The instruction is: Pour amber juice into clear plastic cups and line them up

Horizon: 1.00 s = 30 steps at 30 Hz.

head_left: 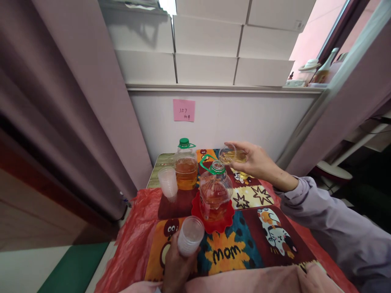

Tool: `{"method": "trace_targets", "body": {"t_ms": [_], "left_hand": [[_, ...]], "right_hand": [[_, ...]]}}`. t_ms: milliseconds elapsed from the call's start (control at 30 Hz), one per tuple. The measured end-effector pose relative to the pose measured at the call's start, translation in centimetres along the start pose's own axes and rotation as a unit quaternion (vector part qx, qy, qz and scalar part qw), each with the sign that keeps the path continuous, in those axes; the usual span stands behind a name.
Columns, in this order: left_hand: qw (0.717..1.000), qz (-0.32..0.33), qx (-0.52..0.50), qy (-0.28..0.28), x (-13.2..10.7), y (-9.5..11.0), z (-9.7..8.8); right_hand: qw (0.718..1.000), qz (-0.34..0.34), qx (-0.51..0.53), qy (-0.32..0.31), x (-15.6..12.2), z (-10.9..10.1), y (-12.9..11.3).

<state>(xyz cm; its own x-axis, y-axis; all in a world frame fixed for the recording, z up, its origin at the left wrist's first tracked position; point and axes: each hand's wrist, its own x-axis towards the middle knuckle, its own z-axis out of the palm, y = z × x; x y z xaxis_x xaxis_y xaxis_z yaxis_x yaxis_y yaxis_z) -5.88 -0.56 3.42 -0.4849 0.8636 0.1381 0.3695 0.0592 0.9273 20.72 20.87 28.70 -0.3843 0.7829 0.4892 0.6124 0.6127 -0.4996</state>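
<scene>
At the near edge of the desk [156,174], a pink cloth [244,278] lies in front. Left of the middle of that edge, the left hand [180,262] is curled around a stack of clear plastic cups [191,238], fingers closed on its lower part and the mouths facing up. Beneath it spreads a patchwork mat [244,232] with cartoon animals; dark letters on a yellow splash seem to read "MOM". Red plastic sheeting [134,232] hangs over the left edge.

Around the middle of the desk, a red scalloped dish [227,221] sits under an uncapped clear bottle [215,191] with a green handle and amber liquid inside. Toward the right edge, the right hand [255,160] is partly open, thumb and fingers gripping a single clear cup [227,154] of yellowish liquid, tipped sideways with its rim just beside the bottle mouth; whether liquid is running cannot be told.

Near the left edge stands a second stack of cups [168,183], and beside it, toward the far left corner, a bottle with a green cap [185,167], partly filled with amber liquid.

Beyond the far edge, a pink note [184,110] on the wall is handwritten "357", with smaller characters below. Above are white boxes [207,40]; one bears a label too small to read.
</scene>
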Motion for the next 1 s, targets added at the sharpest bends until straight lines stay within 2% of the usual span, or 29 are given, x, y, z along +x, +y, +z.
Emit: {"method": "trace_targets", "body": {"t_ms": [200,600,1000], "left_hand": [[1.000,-0.002,-0.001,0.002,-0.1,0.7,-0.1],[1.000,0.005,0.002,0.002,-0.1,0.0,0.1],[1.000,0.009,-0.003,0.006,-0.2,0.4,-0.1]], "right_hand": [[0.999,-0.040,-0.032,0.000,0.3,-0.4,-0.1],[0.994,-0.067,-0.086,-0.010,0.5,-0.4,-0.7],[0.986,-0.115,-0.119,-0.018,0.9,-0.5,-1.2]]}}
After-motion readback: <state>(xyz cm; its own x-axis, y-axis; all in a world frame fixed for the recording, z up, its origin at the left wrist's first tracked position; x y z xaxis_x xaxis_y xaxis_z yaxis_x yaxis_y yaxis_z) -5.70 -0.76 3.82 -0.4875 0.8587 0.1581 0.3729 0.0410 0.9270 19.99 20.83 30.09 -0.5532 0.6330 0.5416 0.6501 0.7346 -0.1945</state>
